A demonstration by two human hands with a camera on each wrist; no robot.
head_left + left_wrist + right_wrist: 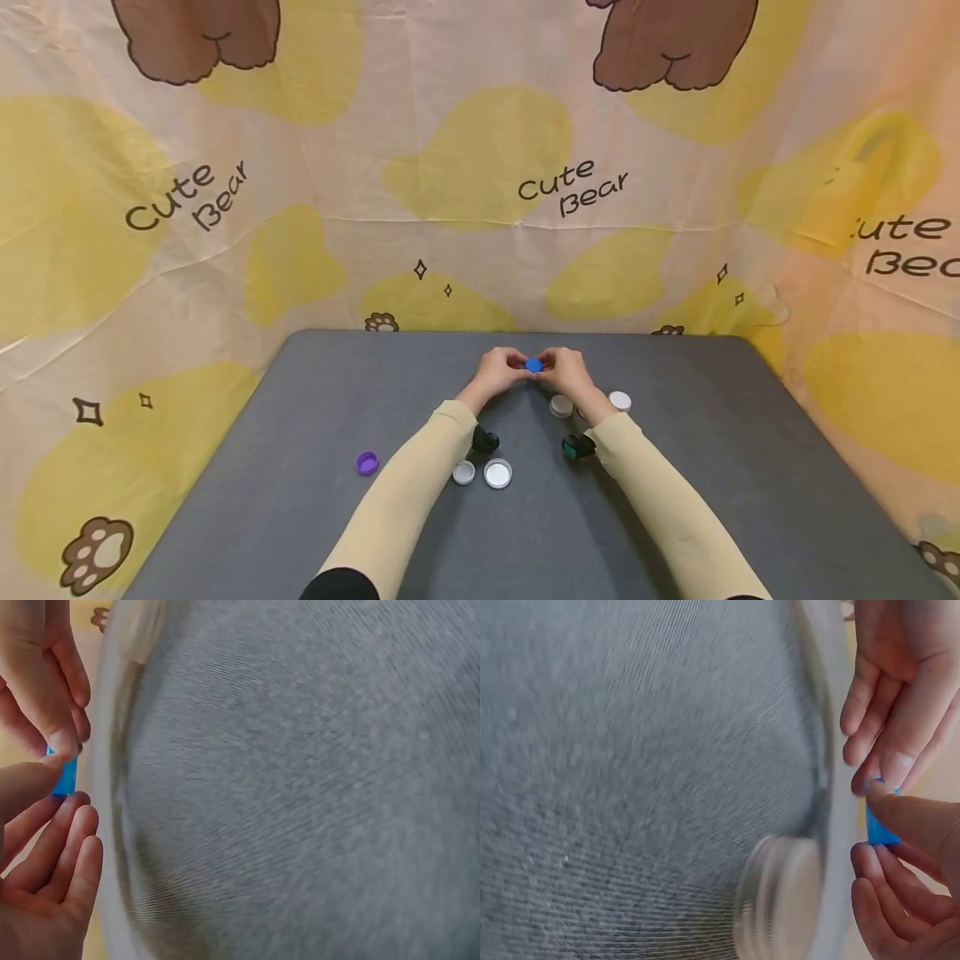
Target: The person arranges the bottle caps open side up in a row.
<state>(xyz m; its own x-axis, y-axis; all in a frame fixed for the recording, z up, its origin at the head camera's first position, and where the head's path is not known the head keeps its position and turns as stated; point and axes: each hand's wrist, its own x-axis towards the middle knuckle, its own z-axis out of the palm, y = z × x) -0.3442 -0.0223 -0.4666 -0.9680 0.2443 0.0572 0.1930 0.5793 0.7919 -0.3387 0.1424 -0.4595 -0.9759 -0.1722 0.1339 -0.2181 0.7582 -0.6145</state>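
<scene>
Over the far part of the table, my left hand (501, 372) and right hand (566, 372) meet at a small round blue cap (533, 365). Thumb and fingertips of both hands pinch it from opposite sides. In the left wrist view the blue cap (66, 776) shows between the fingertips, its side partly covered by a thumb. The right wrist view has the same cap (882, 825), with the right hand below it and the left above. A clear jar with a white lid (784, 900) stands close by the right hand.
Near the right forearm are a whitish round container (561, 406) and a white-topped one (619, 401). Two round white pieces, a smaller (463, 472) and a larger (498, 473), lie between the forearms. A purple ring-shaped cap (367, 463) lies left of the left sleeve. A patterned curtain (480, 183) hangs behind the grey table (360, 375).
</scene>
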